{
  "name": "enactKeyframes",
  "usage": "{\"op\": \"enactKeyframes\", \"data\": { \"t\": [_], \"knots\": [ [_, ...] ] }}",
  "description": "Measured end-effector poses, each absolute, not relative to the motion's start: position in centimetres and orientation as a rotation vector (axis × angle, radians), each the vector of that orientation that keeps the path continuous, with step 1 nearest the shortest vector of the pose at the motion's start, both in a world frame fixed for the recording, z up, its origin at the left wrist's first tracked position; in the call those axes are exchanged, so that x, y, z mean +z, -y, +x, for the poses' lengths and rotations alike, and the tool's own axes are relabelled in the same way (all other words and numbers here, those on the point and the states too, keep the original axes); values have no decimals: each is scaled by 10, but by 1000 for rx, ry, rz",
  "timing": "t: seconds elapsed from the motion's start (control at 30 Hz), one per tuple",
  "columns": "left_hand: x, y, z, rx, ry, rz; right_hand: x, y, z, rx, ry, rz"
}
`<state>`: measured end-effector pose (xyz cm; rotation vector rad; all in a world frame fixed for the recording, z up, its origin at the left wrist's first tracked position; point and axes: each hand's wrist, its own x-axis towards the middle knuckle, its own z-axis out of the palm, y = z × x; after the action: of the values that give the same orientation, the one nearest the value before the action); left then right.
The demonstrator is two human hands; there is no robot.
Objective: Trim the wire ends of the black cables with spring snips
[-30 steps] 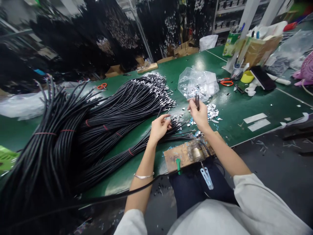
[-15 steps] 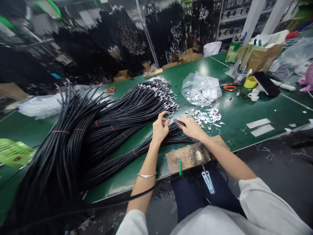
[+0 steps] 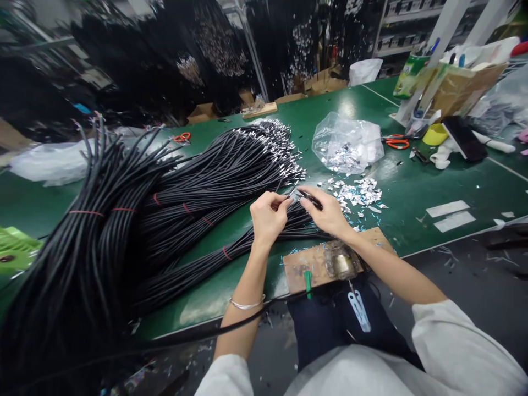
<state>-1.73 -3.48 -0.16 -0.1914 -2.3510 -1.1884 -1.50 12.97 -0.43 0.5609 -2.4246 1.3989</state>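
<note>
Thumb and fingers of my left hand (image 3: pixel 269 216) are pinched around the end of a thin black cable; its pale tip points toward my other hand. My right hand (image 3: pixel 325 212) is closed on a small dark hand tool (image 3: pixel 311 199), probably snips, whose bright tip meets or nearly meets the cable end. A bundle of black cables (image 3: pixel 243 240), tied with a red band, lies under and left of both hands. Behind them a larger heap of black cables (image 3: pixel 231 165) has stripped, whitish ends (image 3: pixel 284 154).
White and blue scraps (image 3: pixel 357 195) lie right of my hands, before a clear plastic bag (image 3: pixel 348 144). A wooden board (image 3: pixel 301 268) with a metal fixture (image 3: pixel 341 259) sits at the table edge. Orange-handled scissors (image 3: pixel 396 141) and a black phone (image 3: pixel 464 138) lie farther right.
My left fingers have closed from a looser, raised pose into a pinch on the cable end. The tool in my right hand has turned and its tip has come to the cable.
</note>
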Motion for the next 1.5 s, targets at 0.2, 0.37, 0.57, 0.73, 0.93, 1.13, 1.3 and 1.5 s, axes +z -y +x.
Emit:
{"op": "enactKeyframes", "data": {
  "t": [0.2,0.37,0.57,0.73,0.93,1.13,1.3,1.5],
  "knots": [
    [4,34,-16,-1230,2370,-160,-4,-128,-15,1764,2283,640],
    [7,34,-15,-1149,2482,-194,-4,-126,-14,1925,2197,633],
    [8,34,-17,-1269,2529,-223,0,-124,-9,1779,2227,698],
    [1,37,-23,-1681,2488,-194,0,-125,-11,1547,2344,650],
    [-4,42,-28,-1897,2403,-237,-8,-127,-17,1271,2495,508],
    [-5,41,-27,-1750,2478,-301,-11,-124,-19,1328,2470,539],
    [-4,41,-26,-1676,2500,-309,-12,-124,-19,1289,2486,551],
    [-5,41,-27,-1654,2494,-250,-13,-124,-18,1255,2484,520]
  ]
}}
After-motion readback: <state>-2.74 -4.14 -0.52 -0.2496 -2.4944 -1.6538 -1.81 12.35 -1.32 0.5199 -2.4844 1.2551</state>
